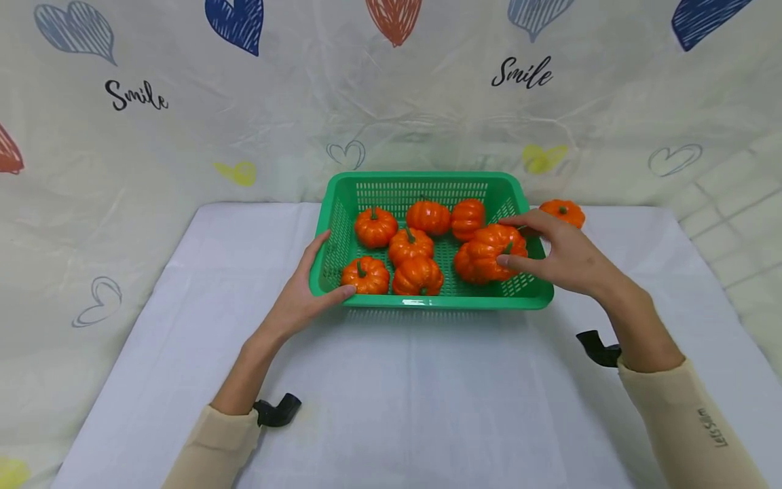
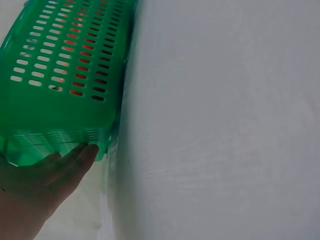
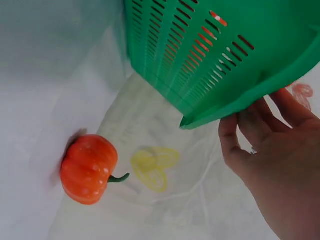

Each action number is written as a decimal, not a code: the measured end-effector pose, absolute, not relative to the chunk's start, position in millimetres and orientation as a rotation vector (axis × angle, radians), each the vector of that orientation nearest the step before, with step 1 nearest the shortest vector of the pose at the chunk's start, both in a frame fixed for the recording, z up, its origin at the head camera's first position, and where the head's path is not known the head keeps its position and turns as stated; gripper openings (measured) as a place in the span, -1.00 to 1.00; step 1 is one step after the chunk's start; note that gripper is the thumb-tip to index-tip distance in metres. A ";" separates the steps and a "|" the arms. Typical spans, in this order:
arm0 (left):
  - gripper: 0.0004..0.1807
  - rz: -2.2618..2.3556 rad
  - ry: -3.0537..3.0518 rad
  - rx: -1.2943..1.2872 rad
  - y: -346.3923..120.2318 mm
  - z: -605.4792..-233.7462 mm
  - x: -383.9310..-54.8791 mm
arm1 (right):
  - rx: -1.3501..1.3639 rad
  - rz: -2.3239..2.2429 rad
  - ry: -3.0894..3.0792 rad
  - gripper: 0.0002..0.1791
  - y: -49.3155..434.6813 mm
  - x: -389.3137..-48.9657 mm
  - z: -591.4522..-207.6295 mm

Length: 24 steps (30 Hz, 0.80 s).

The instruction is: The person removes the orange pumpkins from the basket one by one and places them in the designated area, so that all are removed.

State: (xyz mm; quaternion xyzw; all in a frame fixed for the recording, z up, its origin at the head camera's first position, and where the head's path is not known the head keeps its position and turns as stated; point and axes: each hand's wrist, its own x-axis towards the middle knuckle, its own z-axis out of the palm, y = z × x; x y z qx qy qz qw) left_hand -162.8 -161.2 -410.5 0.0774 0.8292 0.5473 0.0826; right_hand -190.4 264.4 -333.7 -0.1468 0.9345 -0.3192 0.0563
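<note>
A green plastic basket point(image 1: 421, 303) with slotted walls stands on the white-covered table, holding several small orange pumpkins with green stems. My left hand point(image 1: 297, 299) grips its near left corner, thumb over the front rim and fingers along the left wall point(image 2: 70, 112). At the basket's right end, my right hand point(image 1: 571, 261) reaches over the rim. Its thumb and fingers hold an orange pumpkin point(image 1: 496, 239), which overlaps another pumpkin point(image 1: 466, 266) beside it. In the right wrist view, the basket wall point(image 3: 165, 75) hides the held pumpkin.
One more pumpkin point(image 1: 563, 212) lies outside the basket, behind my right wrist, close to the table's back edge. Behind the table hangs a pale sheet point(image 1: 415, 95) printed with hearts and "Smile". A black strap piece point(image 1: 278, 410) juts from my left sleeve.
</note>
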 end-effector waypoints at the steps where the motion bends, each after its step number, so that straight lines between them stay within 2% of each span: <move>1: 0.05 1.634 2.477 0.227 -161.5 -410.6 -162.7 | -0.443 -1.002 2.845 -0.28 265.8 -191.0 -333.7; 14: 0.05 1.659 2.459 0.221 -161.8 -411.5 -163.2 | -0.237 -1.518 2.983 -0.37 305.3 -206.9 -335.3; 24: 0.05 1.645 2.470 0.233 -161.3 -412.5 -162.9 | 0.181 -1.574 3.026 -0.39 364.5 -223.7 -344.5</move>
